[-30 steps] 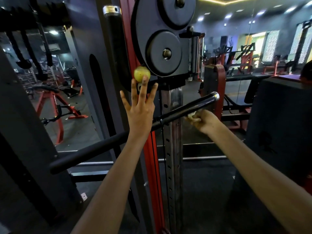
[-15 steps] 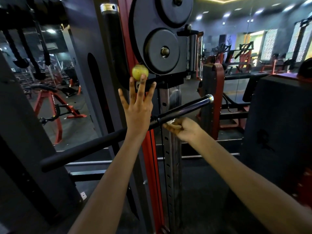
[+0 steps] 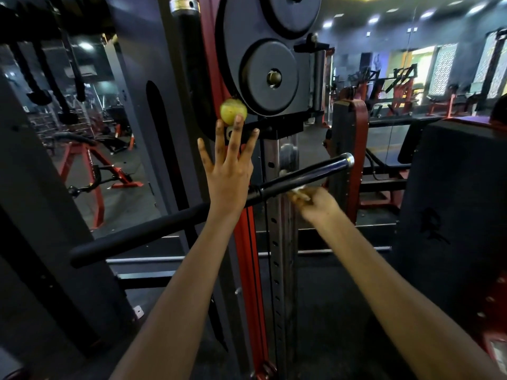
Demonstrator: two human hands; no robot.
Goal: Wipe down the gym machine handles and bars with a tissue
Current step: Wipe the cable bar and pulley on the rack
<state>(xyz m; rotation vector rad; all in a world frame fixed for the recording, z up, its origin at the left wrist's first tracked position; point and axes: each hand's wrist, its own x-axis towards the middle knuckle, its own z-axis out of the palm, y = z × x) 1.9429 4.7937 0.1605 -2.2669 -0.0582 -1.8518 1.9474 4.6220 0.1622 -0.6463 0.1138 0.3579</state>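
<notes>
at the centre of the view, a long black bar [image 3: 175, 224] runs on a slant from about 8 o'clock up toward 2 o'clock, ending in a shiny metal cap [image 3: 349, 159] at its upper end; it crosses in front of a red upright [image 3: 248, 242] and a grey steel post with a column of holes [image 3: 277, 242]. the person's right hand [image 3: 315, 200] reaches up from 5 o'clock and sits just under the glossy upper part of the bar, right of centre, fingers curled around a small pale tissue [image 3: 299, 191] that is pressed against the bar's underside; the hand and tissue are motion-blurred, so the exact grip is hard to make out. the left hand [image 3: 227, 171] rises from 6 o'clock in front of the bar, back of the hand to the camera, fingers straight and spread, holding nothing; two fingertips overlap the lower edge of a yellow-green ball-shaped knob [image 3: 233, 111] on the machine, though whether they truly touch it cannot be told. directly above, toward 12 o'clock, two round black weight plates [image 3: 270, 78] are mounted on the frame. at 9 o'clock a mirror [image 3: 68, 133] shows red and black equipment, and at 3 o'clock a large dark padded block [image 3: 452, 201] stands, with more machines farther back toward 2 o'clock
</notes>
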